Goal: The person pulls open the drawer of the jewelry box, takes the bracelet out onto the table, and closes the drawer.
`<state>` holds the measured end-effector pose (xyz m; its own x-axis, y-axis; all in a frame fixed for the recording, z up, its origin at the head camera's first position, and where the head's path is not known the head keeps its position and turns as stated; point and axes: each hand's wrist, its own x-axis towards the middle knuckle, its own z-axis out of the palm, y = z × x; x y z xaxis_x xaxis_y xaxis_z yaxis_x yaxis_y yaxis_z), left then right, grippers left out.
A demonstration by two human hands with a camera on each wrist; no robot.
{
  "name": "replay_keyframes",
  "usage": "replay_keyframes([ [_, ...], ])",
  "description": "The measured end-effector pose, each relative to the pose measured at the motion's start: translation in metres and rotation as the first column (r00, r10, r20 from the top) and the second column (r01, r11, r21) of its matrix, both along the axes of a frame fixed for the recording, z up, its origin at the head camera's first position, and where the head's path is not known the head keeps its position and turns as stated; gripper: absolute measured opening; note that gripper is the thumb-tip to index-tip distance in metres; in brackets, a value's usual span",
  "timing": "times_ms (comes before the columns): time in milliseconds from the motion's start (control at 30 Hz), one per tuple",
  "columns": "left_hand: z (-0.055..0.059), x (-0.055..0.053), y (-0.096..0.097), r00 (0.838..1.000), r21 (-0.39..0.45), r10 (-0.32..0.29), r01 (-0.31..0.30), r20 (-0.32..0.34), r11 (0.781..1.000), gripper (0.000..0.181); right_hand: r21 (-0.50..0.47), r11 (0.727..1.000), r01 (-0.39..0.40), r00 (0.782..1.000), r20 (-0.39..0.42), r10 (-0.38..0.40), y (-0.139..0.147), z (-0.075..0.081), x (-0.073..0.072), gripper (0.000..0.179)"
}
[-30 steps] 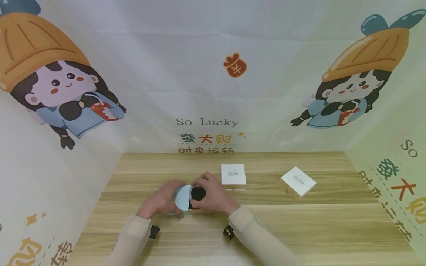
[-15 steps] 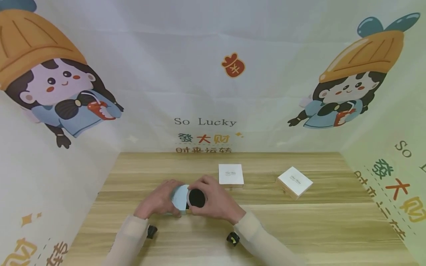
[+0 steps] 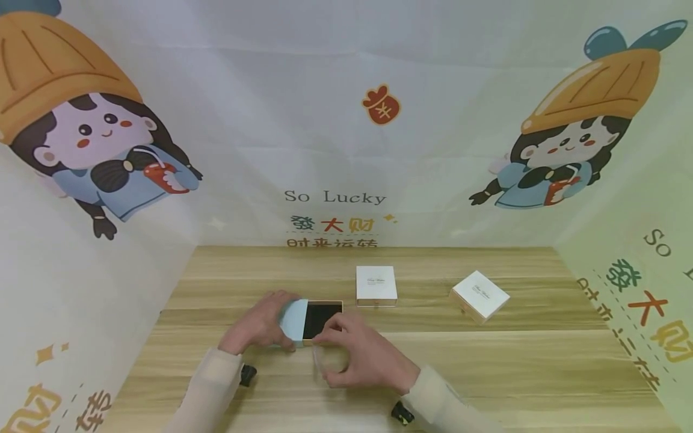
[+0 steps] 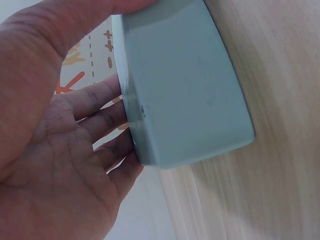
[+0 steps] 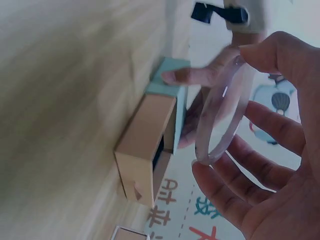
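Note:
My right hand [image 3: 373,358] pinches a pale translucent bangle [image 5: 206,130] between thumb and fingertips, holding it on edge in front of the box. A light blue sleeve box [image 3: 293,320] lies on the table, its drawer [image 5: 142,125] pulled partly out toward the right. Black lining [image 3: 322,320] shows inside the drawer. My left hand [image 3: 262,322] grips the sleeve from the left, thumb on the near side and fingers along the far side. In the left wrist view the sleeve's smooth blue side [image 4: 195,90] fills the middle, with fingertips against its edge.
Behind the drawer, to the right, sits a white square box [image 3: 376,283] with small print. Another white box [image 3: 479,294] stands turned at an angle farther right. Printed cloth walls [image 3: 260,120] rise around the wooden table [image 3: 487,373].
My right hand has moved the bangle off the drawer, toward me and slightly right, uncovering the black lining. My left hand stays on the sleeve.

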<state>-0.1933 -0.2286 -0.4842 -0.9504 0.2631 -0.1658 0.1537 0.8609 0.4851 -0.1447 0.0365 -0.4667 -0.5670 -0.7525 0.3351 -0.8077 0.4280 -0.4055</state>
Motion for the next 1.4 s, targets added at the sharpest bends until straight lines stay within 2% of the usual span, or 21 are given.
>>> replay_keyframes([
  [167, 0.000, 0.001, 0.000, 1.000, 0.004, 0.000, 0.000, -0.005, 1.000, 0.101, 0.103, 0.993, -0.061, 0.997, 0.056, 0.055, 0.004, -0.008, 0.015, 0.045],
  [367, -0.001, 0.001, 0.000, 1.000, 0.003, -0.005, 0.005, -0.011, 1.000, 0.101, 0.179, 0.978, -0.106, 0.993, 0.078, 0.094, 0.007, -0.019, 0.029, 0.040],
  [533, -0.001, 0.000, 0.000, 1.000, 0.000, -0.008, 0.008, -0.017, 1.000, 0.101, 0.258, 0.957, -0.133, 0.991, 0.056, 0.123, 0.011, -0.025, 0.036, 0.037],
  [667, -0.001, 0.000, -0.001, 1.000, -0.002, -0.006, 0.006, -0.018, 1.000, 0.101, 0.299, 0.943, -0.146, 0.989, 0.013, 0.149, 0.012, -0.027, 0.039, 0.033],
  [800, -0.002, -0.001, -0.001, 1.000, 0.005, -0.001, 0.001, -0.010, 1.000, 0.101, 0.323, 0.932, -0.165, 0.985, 0.010, 0.171, 0.013, -0.030, 0.039, 0.036],
  [1067, -0.001, 0.001, -0.001, 1.000, 0.003, 0.009, -0.009, 0.002, 1.000, 0.102, 0.340, 0.925, -0.172, 0.979, -0.044, 0.198, 0.014, -0.038, 0.039, 0.039],
  [1400, -0.001, 0.002, 0.000, 1.000, 0.004, 0.015, -0.015, 0.001, 1.000, 0.101, 0.339, 0.924, -0.175, 0.983, -0.001, 0.186, 0.016, -0.038, 0.038, 0.043],
])
